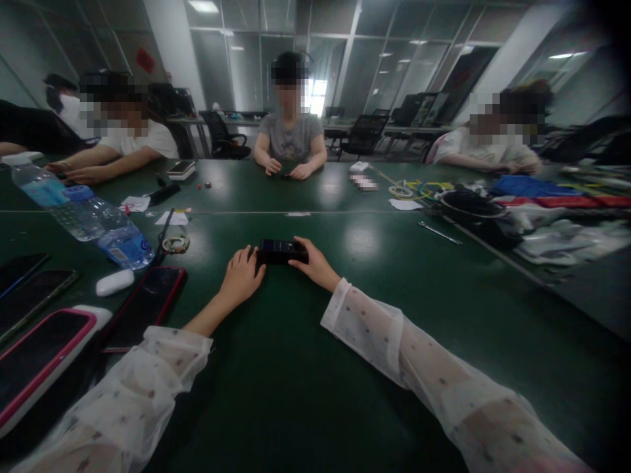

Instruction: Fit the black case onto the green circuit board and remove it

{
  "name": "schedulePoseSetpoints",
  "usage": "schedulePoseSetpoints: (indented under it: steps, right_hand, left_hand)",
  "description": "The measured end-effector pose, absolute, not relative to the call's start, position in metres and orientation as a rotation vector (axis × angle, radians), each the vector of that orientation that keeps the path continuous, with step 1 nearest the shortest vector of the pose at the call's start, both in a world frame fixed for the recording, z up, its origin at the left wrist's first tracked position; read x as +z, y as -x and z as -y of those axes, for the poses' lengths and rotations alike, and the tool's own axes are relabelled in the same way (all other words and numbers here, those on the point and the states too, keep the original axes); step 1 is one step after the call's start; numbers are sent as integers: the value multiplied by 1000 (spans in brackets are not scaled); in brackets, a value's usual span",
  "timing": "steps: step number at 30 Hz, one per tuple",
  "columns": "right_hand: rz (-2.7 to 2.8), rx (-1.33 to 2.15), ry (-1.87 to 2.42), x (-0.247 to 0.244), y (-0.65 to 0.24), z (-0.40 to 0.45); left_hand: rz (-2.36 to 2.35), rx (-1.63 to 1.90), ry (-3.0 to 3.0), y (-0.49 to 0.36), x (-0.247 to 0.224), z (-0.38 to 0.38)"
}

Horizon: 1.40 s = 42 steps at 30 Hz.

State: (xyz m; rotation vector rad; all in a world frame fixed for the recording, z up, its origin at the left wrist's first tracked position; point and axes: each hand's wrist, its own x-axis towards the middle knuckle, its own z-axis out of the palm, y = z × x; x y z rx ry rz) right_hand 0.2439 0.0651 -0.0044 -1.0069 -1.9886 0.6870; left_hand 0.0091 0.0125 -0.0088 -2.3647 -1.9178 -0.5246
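A small black box-shaped device (282, 253) with a lit screen on its upper face rests at the middle of the green table (296, 341). At its left end is my left hand (241, 274), with the fingers bent over and against that end. My right hand (315, 264) grips the opposite end, thumb on the near side and fingers behind. Exactly what kind of device it is, I cannot make out. Sheer white dotted sleeves cover both my forearms.
Left of me lie a red-edged phone (148, 305), a white earbud case (115, 282), a pink-framed phone (44, 361) and water bottles (118, 230). A wrench (440, 233) and piled cables (419, 190) are to the right. Several people sit across the table.
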Motion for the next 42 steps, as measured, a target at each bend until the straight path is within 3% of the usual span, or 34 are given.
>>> schedulePoseSetpoints:
  steps: [35, 42]
  right_hand:
    - [1813, 708, 922, -3, -243, -65]
    - [1634, 557, 942, 2, -242, -59]
  left_hand:
    - [1867, -585, 2371, -8, -12, -12]
    - [1875, -562, 2372, -8, -11, -13]
